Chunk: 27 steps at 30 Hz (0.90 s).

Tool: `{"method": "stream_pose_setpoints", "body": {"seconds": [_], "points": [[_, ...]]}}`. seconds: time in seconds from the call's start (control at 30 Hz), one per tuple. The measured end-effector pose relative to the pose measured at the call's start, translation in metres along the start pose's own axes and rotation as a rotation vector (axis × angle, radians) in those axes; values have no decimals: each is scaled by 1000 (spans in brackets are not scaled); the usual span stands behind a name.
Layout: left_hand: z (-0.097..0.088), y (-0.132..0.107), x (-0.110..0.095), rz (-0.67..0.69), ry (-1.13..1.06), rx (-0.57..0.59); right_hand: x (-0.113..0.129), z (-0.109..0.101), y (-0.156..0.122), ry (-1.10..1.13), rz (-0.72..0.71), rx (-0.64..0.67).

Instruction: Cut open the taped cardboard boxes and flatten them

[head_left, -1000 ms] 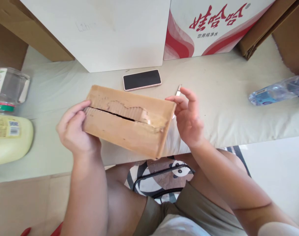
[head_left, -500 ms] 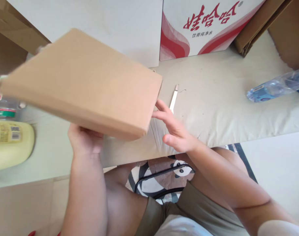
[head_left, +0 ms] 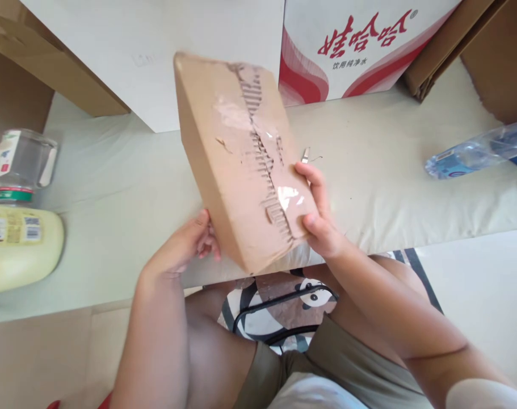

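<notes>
A brown cardboard box (head_left: 236,153) is held up and tilted above the cloth-covered surface. Its visible top has a torn, ragged seam with clear tape over it. My right hand (head_left: 322,216) grips the near right edge, thumb on the taped face and the other fingers along the side. At the lower left side of the box, my left hand (head_left: 198,238) has loosely curled, parted fingers, with the thumb at the edge. It does not appear to grip. Just behind my right fingers lies a small knife (head_left: 306,154), its handle mostly hidden by the box and hand.
White cartons (head_left: 156,62) stand along the back, one with red lettering (head_left: 364,45). On the left are a clear jug (head_left: 28,153) and a yellow container (head_left: 22,250). A clear plastic bottle (head_left: 466,159) lies at right. Folded cardboard (head_left: 445,45) leans behind it.
The box has been turned, bringing its torn, taped seam into view, and has shifted right. My right hand has closed on its edge. My left hand has come from underneath to its left side.
</notes>
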<state>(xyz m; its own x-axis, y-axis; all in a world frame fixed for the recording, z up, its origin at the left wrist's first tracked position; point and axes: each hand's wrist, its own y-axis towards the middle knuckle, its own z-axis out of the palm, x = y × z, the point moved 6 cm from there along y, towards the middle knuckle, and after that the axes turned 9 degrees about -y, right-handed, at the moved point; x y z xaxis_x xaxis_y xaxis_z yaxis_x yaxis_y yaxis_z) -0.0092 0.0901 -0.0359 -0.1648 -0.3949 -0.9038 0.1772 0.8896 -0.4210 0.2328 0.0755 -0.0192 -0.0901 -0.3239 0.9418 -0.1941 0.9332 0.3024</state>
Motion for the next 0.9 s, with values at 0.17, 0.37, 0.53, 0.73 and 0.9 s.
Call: {"method": "stream_pose_setpoints", "body": {"seconds": [0.17, 0.37, 0.53, 0.73, 0.9], "points": [[15, -10, -3, -151, 180, 296, 5, 3, 3, 88, 101, 66], [-46, -2, -19, 304, -171, -625, 13, 9, 4, 75, 87, 175], [-50, -2, -26, 825, -300, -600, 12, 17, 1, 140, 42, 316], [-29, -22, -36, 1084, 125, -622, 9, 23, -2, 160, 59, 305], [-26, -22, -34, 1000, 54, -636, 9, 26, -4, 140, 80, 267]]}}
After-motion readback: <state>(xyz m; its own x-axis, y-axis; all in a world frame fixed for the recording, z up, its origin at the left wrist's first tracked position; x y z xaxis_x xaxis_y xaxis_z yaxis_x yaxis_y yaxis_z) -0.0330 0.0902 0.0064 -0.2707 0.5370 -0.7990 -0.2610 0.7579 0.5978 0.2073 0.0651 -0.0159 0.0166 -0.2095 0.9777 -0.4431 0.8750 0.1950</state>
